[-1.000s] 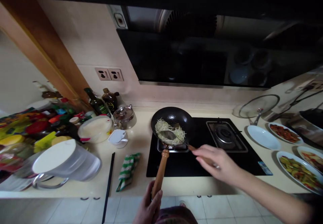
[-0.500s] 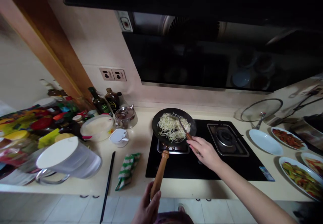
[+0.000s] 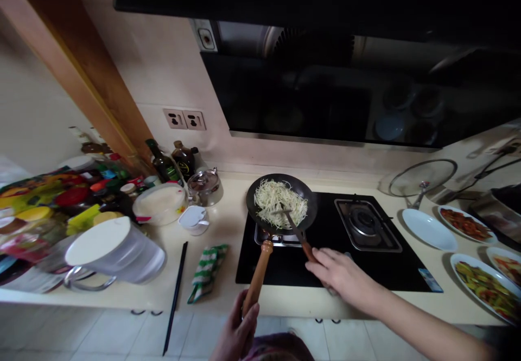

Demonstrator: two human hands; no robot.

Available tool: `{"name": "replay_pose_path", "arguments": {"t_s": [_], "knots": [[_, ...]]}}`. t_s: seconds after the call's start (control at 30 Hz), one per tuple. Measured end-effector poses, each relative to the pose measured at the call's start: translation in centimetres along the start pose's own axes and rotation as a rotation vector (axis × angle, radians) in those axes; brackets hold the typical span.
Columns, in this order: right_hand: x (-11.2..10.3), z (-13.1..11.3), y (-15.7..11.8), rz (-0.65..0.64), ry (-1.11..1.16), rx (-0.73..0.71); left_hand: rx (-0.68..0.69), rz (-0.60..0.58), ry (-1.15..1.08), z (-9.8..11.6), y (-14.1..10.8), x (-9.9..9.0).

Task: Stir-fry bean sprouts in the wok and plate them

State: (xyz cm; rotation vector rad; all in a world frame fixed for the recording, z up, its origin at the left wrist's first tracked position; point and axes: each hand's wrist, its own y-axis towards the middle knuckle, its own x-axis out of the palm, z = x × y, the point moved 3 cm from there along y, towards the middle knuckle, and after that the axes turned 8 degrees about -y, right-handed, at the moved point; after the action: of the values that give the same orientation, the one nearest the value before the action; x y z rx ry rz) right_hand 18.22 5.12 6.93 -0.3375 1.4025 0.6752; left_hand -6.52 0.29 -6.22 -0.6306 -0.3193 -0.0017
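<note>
From the head camera, the left hand (image 3: 240, 320) is closed around the long wooden handle (image 3: 258, 282) of a black pan (image 3: 308, 191). It holds the end nearest the person, and that is probably so the fingers stay far from the heat and the pan does not slide.

The right hand (image 3: 340, 274) is wrapped around the brown grip of a spatula (image 3: 296, 232), with the grip's end poking out past the hand. The spatula's metal tip touches thin pale strips (image 3: 272, 195) heaped in the pan. Its long neck lets the hand stay out beside the pan, not over it. The strips are small and a bit blurry, so I cannot say for sure what food they are.

The pan is over the left burner (image 3: 280, 240), and the right burner (image 3: 363, 221) is beside it. A green checked cloth (image 3: 207, 274) and black chopsticks (image 3: 176, 296) lie to the left, maybe put there to be easy to reach. Over on the right are a white plate (image 3: 429, 229) and a plate of green food (image 3: 484, 285), away from the burners.
</note>
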Motion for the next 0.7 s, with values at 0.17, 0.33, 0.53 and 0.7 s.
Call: {"name": "replay_pose_path", "arguments": {"t_s": [0.17, 0.33, 0.53, 0.7], "knots": [[-2.8, 3.7, 0.5, 0.186, 0.188, 0.125, 0.074, 0.032, 0.009, 0.5, -0.5, 0.3], [-6.2, 8.4, 2.5, 0.289, 0.156, 0.493, 0.088, 0.012, 0.027, 0.5, -0.6, 0.3], [-5.1, 8.8, 4.0, 0.392, 0.449, 0.654, 0.100, -0.011, 0.030, 0.0, -0.1, 0.1], [-3.6, 11.1, 5.5, 0.472, 0.336, 0.490, 0.071, 0.017, 0.005, -0.9, 0.6, -0.3]]}}
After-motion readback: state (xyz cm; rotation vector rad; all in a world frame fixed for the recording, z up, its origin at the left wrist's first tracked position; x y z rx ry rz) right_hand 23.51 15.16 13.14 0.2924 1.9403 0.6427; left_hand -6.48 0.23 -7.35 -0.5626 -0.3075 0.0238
